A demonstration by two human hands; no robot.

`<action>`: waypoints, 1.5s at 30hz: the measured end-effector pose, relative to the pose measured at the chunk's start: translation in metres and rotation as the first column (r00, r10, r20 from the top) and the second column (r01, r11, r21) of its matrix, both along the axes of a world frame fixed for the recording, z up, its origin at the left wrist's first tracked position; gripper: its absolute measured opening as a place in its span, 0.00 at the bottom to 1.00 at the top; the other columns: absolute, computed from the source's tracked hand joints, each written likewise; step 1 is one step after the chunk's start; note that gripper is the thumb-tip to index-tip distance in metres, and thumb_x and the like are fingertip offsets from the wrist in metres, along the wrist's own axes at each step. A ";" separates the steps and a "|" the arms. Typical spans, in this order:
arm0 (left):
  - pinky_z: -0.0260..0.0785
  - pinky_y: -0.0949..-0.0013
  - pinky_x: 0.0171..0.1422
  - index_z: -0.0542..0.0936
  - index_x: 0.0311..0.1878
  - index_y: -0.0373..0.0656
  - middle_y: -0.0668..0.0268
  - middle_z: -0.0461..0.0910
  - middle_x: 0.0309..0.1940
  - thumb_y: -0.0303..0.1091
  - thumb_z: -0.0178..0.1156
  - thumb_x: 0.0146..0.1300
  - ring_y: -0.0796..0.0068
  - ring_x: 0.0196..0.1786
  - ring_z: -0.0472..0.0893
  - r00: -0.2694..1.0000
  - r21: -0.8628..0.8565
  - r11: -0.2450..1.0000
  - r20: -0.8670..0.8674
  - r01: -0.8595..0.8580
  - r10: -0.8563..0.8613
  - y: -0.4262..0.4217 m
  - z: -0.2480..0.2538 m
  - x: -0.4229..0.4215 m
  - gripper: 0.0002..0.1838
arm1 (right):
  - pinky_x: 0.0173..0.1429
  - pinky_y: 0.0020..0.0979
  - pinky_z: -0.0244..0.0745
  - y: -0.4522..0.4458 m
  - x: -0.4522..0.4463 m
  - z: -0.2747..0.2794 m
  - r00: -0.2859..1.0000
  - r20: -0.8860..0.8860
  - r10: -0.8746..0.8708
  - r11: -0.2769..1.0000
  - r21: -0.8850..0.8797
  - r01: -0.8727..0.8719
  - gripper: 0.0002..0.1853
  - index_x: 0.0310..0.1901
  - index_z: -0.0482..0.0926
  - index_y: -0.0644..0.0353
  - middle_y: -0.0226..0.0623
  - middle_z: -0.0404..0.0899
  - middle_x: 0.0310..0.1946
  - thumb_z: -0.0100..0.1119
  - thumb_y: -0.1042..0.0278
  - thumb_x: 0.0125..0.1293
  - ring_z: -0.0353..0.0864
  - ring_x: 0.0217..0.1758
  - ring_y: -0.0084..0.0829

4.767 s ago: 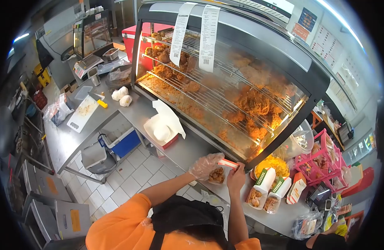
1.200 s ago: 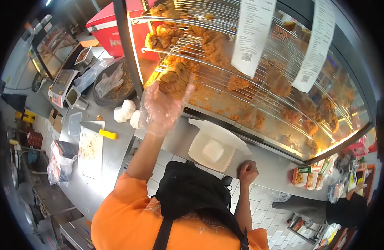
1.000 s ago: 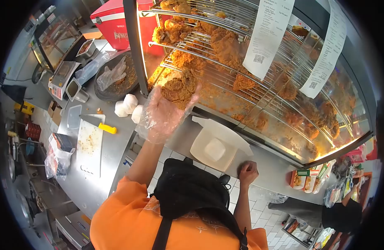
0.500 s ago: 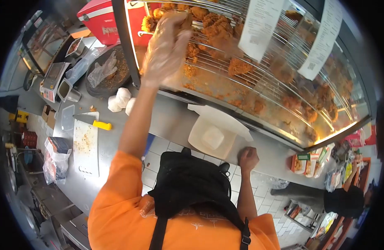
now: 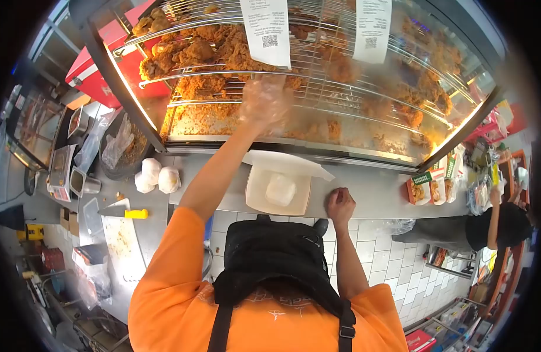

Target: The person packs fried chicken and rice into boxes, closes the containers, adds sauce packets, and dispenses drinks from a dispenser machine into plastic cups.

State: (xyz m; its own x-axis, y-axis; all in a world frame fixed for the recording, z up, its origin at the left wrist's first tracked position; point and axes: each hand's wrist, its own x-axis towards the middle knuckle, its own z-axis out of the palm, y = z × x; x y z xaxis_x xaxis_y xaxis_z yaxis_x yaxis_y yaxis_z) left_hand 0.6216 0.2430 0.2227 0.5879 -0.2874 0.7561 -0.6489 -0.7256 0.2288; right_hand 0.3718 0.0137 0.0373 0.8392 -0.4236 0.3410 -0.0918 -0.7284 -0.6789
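Reaches into the warmer with the gloved left hand, too blurred to tell whether gripping; likely choosing from the chicken inside, calling next for a secure grasp. Holds the right hand curled at the desk edge, beside an open box with a white lump. Shows two receipts with QR codes, in print mostly too small to read

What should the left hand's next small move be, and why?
Probably close the left hand on some fried chicken, unless it holds a piece now (blur hides this): it is right by the pieces, and the open box shows only a white bundle.
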 end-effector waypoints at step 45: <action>0.73 0.48 0.53 0.79 0.51 0.42 0.54 0.80 0.42 0.31 0.60 0.61 0.47 0.49 0.79 0.978 0.204 0.974 -0.161 -0.101 0.135 0.015 -0.003 -0.134 0.15 | 0.31 0.38 0.75 0.000 0.001 -0.005 1.000 0.022 -0.004 1.000 -0.007 0.004 0.05 0.33 0.78 0.61 0.42 0.79 0.21 0.59 0.70 0.65 0.81 0.23 0.43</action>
